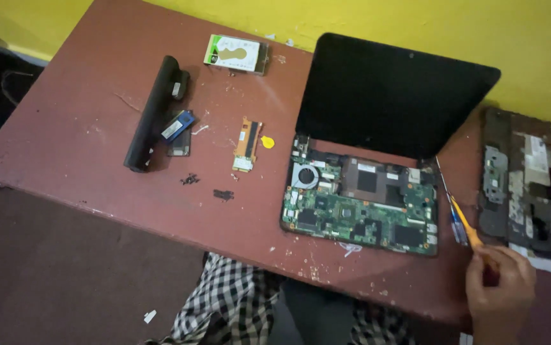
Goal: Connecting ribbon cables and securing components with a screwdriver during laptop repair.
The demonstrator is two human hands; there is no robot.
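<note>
A small laptop with its top cover off lies on the reddish-brown table (96,134), its green motherboard (358,214) and round fan (305,176) exposed and its dark screen (390,96) tilted back. My right hand (500,284) is at the table's front right edge, closed around the orange handle of a screwdriver (464,220) whose thin shaft points up toward the laptop's right hinge. A second tool with a blue handle (457,229) lies beside it. My left hand is out of sight.
The removed keyboard cover (524,185) lies upside down at the far right. A long black battery (151,115), a blue memory module (177,125), a small orange-edged circuit board (247,144), a hard drive (236,53) and small black screws (223,194) sit left. Yellow wall behind.
</note>
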